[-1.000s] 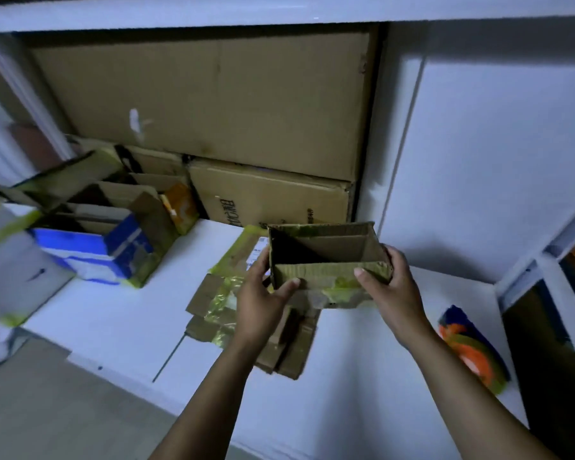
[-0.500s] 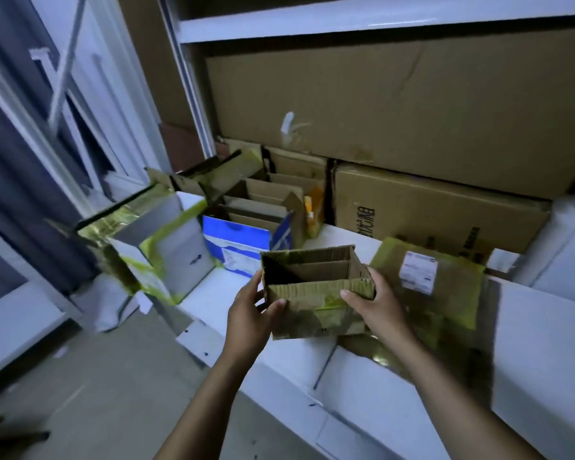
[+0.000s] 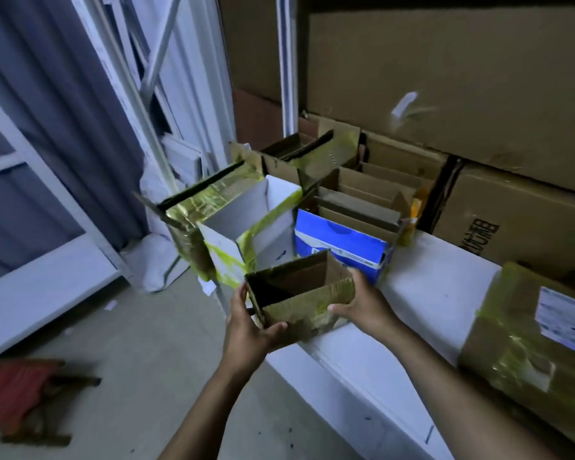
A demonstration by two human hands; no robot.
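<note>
Big boxes (image 3: 445,78): brown card, stacked at the back of the shelf.
Shelf (image 3: 435,293): white and long, with boxes standing on it.
Parcel (image 3: 525,333): brown with yellow tape and a white label. It lies on the shelf, far to the right.
White box (image 3: 246,224): open on top, with yellow tape on it. It is just behind the small box.
Blue box (image 3: 339,240): open, with brown flaps inside. It stands beside the white box.
Small box (image 3: 299,303): brown card with yellow tape. It is up in the air over the front edge of the shelf, near the white box and the blue box.
How it feels: it looks empty, so it is likely light. Thin card bends and dents if squeezed hard. The tape may be a bit slippery.
Where to hold: at the two short ends, one hand on each, with thumbs on the front wall.
Which way it points: the open top faces up and tips a little toward the person. The long side runs left to right, from one hand to the other.
Left hand (image 3: 246,330): wraps the left end, with the thumb on the front.
Right hand (image 3: 365,303): wraps the right end, with the thumb on the taped front.
</note>
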